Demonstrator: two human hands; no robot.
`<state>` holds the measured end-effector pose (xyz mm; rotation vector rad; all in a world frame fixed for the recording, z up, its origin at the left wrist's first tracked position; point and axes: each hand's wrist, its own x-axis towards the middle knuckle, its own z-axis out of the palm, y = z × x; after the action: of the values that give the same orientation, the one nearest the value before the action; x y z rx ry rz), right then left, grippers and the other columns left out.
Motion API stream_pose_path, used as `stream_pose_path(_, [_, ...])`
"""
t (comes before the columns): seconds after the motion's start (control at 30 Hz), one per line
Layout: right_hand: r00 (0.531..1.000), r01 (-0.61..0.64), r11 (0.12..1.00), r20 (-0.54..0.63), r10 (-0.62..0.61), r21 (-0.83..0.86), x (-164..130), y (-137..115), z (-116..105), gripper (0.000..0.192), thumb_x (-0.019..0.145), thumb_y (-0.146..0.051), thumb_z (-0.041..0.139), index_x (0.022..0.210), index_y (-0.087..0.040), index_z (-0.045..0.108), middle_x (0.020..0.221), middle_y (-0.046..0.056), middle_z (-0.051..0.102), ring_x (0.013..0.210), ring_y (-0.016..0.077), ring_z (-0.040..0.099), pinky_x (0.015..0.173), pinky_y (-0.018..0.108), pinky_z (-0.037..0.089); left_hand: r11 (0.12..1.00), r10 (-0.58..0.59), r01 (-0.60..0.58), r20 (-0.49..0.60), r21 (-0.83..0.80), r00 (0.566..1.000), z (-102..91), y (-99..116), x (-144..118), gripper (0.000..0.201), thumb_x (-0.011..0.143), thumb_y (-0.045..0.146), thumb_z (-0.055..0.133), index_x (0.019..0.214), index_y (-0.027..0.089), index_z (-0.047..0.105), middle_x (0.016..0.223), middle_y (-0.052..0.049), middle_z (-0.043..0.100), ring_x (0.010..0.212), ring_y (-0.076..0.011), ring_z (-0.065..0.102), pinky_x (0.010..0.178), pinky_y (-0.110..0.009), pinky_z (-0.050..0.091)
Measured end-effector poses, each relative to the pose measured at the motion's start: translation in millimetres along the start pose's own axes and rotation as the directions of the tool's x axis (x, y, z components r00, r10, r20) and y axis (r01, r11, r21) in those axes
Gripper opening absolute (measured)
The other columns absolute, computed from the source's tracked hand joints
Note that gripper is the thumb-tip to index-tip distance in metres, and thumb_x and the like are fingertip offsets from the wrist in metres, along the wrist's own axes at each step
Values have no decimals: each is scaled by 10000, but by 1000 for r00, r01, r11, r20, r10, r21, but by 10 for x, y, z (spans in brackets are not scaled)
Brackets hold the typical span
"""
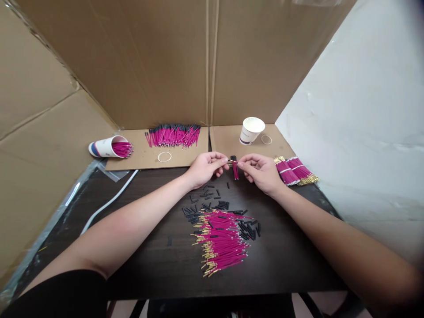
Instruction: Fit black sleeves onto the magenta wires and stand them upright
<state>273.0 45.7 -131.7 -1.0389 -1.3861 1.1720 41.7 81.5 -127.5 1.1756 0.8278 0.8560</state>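
Note:
My left hand (209, 168) is closed in a pinch at what looks like a small black sleeve, mostly hidden by the fingertips. Facing it, my right hand (260, 171) pinches a thin magenta wire whose gold tip points at the left fingertips. Just below and between the hands lies a small group of magenta wires with black ends (235, 171). Nearer to me on the dark table is a large pile of magenta wires (225, 240), gold ends to the left and silver ends to the right. Loose black sleeves (248, 229) are scattered around and on it.
Capped magenta wires (174, 136) lie on cardboard (139, 164) at the back. A tipped paper cup (103, 148) holds more wires at left. An upright paper cup (251, 131) and rubber bands (164, 157) stand behind. Banded wire bundles (293, 171) lie right. Cardboard walls (149, 62) enclose the table.

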Motion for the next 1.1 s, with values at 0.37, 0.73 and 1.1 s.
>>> stream_pose_path(0.37, [1000,18,999,-16,-19,-34,-5,24,4,397,875,-533,980,953,-187,801,626,-12,618,453,112,479,431,273,332,998,26,-25,-23,55,999,23,1,-28,95,1063,180,759,1021,101,730,867,-81,781,621,-95,617,607,-243,493])
stream_pose_path(0.73, [1000,14,997,-23,-16,-72,-10,3,11,404,869,-552,970,927,-187,807,595,-7,610,469,124,466,450,287,337,987,39,-34,-27,155,999,64,37,-64,76,1063,167,751,1024,103,737,856,-76,781,630,-99,628,614,-243,516])
stream_pose_path(1.1, [999,42,995,3,-42,-91,-18,-14,37,401,872,-547,976,947,-184,824,621,2,640,515,127,489,480,289,358,985,43,-42,-5,170,999,84,33,-75,70,1058,170,751,1023,111,738,846,-78,773,632,-104,622,600,-247,514])
